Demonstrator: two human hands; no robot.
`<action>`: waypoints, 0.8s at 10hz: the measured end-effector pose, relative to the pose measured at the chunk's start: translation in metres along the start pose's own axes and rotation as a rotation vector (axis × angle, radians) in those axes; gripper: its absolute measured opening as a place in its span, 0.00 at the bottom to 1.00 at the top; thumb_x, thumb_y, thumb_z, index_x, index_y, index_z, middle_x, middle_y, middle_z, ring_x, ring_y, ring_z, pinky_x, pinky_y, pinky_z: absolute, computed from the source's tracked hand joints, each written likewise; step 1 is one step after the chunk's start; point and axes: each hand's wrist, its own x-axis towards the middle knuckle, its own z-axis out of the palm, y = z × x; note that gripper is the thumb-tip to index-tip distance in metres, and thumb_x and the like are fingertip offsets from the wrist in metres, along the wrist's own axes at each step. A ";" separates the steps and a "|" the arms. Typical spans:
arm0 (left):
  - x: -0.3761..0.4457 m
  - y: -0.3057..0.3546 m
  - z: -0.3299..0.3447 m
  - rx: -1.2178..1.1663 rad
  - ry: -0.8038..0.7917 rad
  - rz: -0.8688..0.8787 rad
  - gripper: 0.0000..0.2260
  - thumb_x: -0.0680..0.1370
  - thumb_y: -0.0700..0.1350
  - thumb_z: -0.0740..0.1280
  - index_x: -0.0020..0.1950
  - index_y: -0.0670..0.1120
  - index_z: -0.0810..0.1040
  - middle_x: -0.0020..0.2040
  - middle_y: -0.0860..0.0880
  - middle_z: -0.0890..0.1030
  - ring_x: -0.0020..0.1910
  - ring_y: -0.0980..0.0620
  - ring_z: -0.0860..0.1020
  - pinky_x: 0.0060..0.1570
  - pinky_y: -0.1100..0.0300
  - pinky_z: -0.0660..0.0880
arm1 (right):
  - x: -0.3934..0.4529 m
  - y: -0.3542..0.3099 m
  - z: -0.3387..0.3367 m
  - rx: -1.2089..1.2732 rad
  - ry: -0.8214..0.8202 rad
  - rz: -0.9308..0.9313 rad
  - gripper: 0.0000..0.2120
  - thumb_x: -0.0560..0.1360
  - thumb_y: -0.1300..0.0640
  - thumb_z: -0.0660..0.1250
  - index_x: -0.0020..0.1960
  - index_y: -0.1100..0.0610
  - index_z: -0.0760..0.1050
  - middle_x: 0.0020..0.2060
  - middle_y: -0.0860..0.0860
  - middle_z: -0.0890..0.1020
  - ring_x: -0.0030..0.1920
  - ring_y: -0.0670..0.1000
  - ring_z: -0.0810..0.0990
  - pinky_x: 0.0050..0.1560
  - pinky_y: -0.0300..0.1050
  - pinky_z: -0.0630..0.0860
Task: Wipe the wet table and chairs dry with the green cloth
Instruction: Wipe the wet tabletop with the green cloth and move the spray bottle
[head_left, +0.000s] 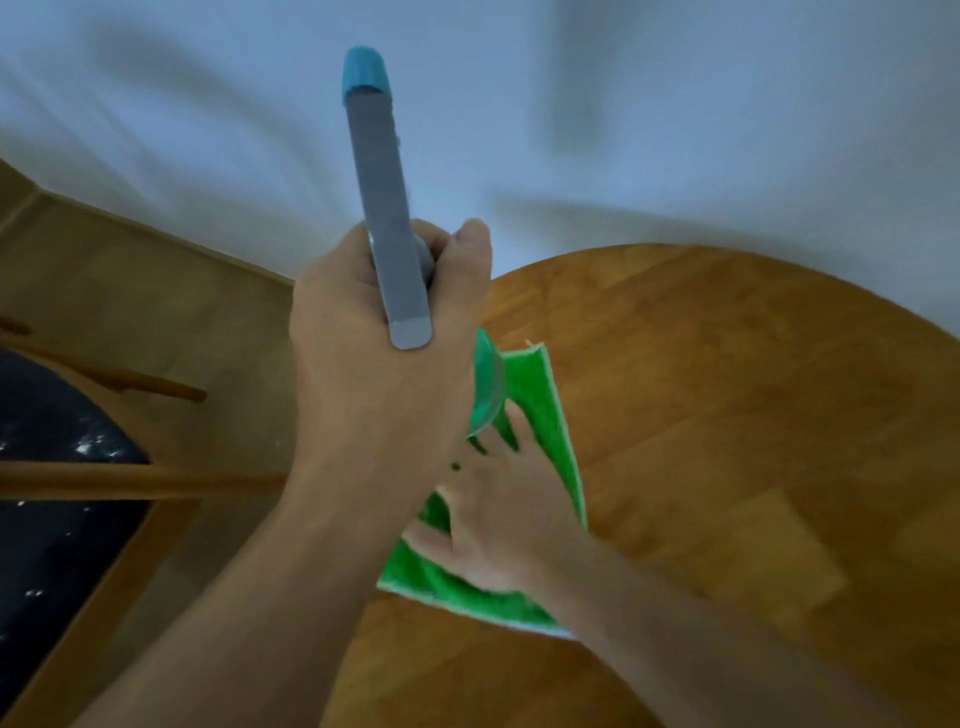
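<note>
Wiping well: keep right hand (498, 525), fingers spread flat on green cloth (535, 415), pressing firmly across wooden worktop (727, 415); hold spray bottle (384, 208), gripped in left hand (374, 353), raised clear.

Two hands (379, 364), one green cloth (540, 415), one spray bottle (382, 208), one table (727, 415), one chair (78, 493).

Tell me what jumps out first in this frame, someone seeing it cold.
The left hand at frame centre, gripping a grey spray bottle with a blue nozzle that points up and away. Just below and to its right, the right hand presses flat, fingers spread, on the bright green cloth near the left edge of the round wooden table. At far left, a wooden chair with a dark seat.
</note>
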 end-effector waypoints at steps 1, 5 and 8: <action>0.000 0.002 0.019 -0.134 0.026 -0.052 0.14 0.77 0.49 0.67 0.39 0.39 0.77 0.33 0.44 0.78 0.35 0.50 0.78 0.31 0.66 0.74 | 0.047 0.079 -0.039 -0.055 0.004 0.258 0.36 0.72 0.30 0.38 0.77 0.41 0.41 0.79 0.46 0.46 0.77 0.55 0.41 0.73 0.64 0.39; -0.004 0.017 0.110 -0.180 -0.196 -0.140 0.12 0.78 0.52 0.67 0.38 0.47 0.76 0.34 0.45 0.79 0.33 0.50 0.77 0.29 0.63 0.73 | -0.166 0.242 -0.068 -0.094 0.053 0.832 0.36 0.72 0.28 0.32 0.77 0.39 0.42 0.78 0.45 0.46 0.77 0.53 0.45 0.74 0.61 0.48; -0.005 0.028 0.170 -0.194 -0.330 -0.104 0.12 0.78 0.54 0.64 0.39 0.49 0.74 0.30 0.54 0.72 0.29 0.59 0.71 0.29 0.62 0.71 | -0.312 0.121 -0.010 -0.341 0.193 0.904 0.24 0.81 0.44 0.46 0.60 0.62 0.67 0.60 0.68 0.76 0.72 0.64 0.62 0.68 0.64 0.59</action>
